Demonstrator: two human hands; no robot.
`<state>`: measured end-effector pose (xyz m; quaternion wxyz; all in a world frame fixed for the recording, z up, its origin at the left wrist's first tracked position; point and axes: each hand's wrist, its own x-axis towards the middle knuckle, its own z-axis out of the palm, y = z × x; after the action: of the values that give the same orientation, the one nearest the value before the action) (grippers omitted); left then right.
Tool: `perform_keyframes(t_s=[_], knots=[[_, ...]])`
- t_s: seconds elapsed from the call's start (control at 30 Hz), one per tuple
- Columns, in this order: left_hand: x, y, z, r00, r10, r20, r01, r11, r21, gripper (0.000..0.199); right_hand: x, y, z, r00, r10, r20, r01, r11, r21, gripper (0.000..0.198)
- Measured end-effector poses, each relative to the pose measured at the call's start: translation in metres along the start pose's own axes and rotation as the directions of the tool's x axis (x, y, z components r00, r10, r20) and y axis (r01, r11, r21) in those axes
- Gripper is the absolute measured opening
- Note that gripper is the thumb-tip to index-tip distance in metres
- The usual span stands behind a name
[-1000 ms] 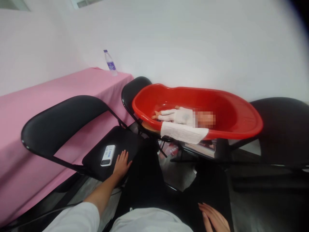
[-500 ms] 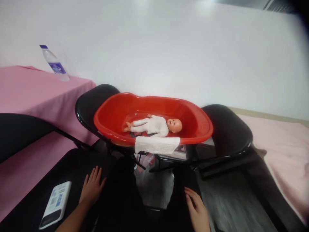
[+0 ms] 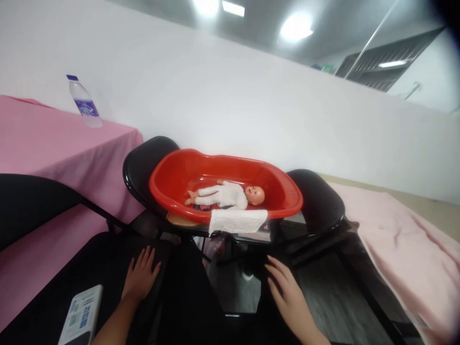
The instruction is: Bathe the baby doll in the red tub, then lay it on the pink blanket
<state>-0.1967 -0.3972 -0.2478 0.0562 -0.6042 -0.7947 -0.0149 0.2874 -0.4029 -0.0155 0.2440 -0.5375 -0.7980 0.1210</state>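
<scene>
- Clock read on the view, twelve at top, centre just above the red tub [image 3: 276, 203].
- Left hand [image 3: 140, 275], between seven and eight: palm down on a black seat [image 3: 111, 258], fingers slightly spread, gripping nothing.
- Right hand [image 3: 287, 292], five o'clock: fingers loosely apart, nothing in the grasp, over a dark trouser leg [image 3: 266, 311]. Contact with the leg: cannot tell.
- Black seat fills the seven-to-eight side; white pack [image 3: 82, 311] lies on it at eight, near the left forearm, apart from the fingers.
- Tub sits mid-view. Doll [image 3: 230, 195] in white lies inside, head towards three, feet towards nine. White cloth [image 3: 237, 222] hangs over the near rim at six.
- Judgement: step in hand looks like a plain rest of the hands. Best done with the left palm flat, weight even, forearm clear of the pack so it isn't nudged. Right hand loose, short of the cloth, which could slip off the rim if brushed.
- Writing: pack carries a pale label with large blue characters and smaller print; too blurred to read.
- Bottle [image 3: 85, 105] at ten: violet label, white marking, brand illegible.
- Red printed item [image 3: 219, 245] below the tub, about six: pale marks, too small to make out.
</scene>
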Motion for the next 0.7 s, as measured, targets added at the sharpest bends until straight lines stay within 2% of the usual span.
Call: perform_keyframes(t_s=[0.07, 0.17, 0.27, 0.47, 0.6, 0.7], knots=[[0.003, 0.001, 0.0, 1.0, -0.006, 0.004, 0.006, 1.0, -0.001, 0.07, -0.034, 0.021, -0.003, 0.999, 0.039, 0.009, -0.038, 0.993, -0.111, 0.036], [0.003, 0.002, -0.004, 1.0, -0.002, 0.024, 0.003, 1.0, -0.012, 0.069, -0.073, 0.045, -0.007, 0.993, 0.077, -0.092, -0.097, 0.965, -0.243, 0.037], [0.001, 0.002, -0.008, 1.0, -0.009, 0.025, 0.009, 1.0, -0.013, 0.068, -0.092, 0.038, -0.009, 0.982, 0.107, -0.157, -0.148, 0.95, -0.275, 0.045], [0.003, 0.0, -0.006, 0.999, -0.012, 0.042, 0.011, 1.0, 0.014, 0.064, -0.098, 0.0, -0.008, 0.948, 0.104, -0.3, -0.199, 0.932, -0.305, 0.049], [0.001, 0.001, -0.007, 1.0, -0.017, 0.02, 0.016, 0.999, 0.049, 0.06, -0.097, 0.001, 0.0, 0.954, 0.107, -0.28, -0.194, 0.933, -0.304, 0.05], [-0.002, 0.002, -0.012, 1.0, -0.021, 0.003, 0.021, 0.999, 0.046, 0.057, -0.081, 0.005, 0.006, 0.968, 0.112, -0.226, -0.184, 0.927, -0.327, 0.051]])
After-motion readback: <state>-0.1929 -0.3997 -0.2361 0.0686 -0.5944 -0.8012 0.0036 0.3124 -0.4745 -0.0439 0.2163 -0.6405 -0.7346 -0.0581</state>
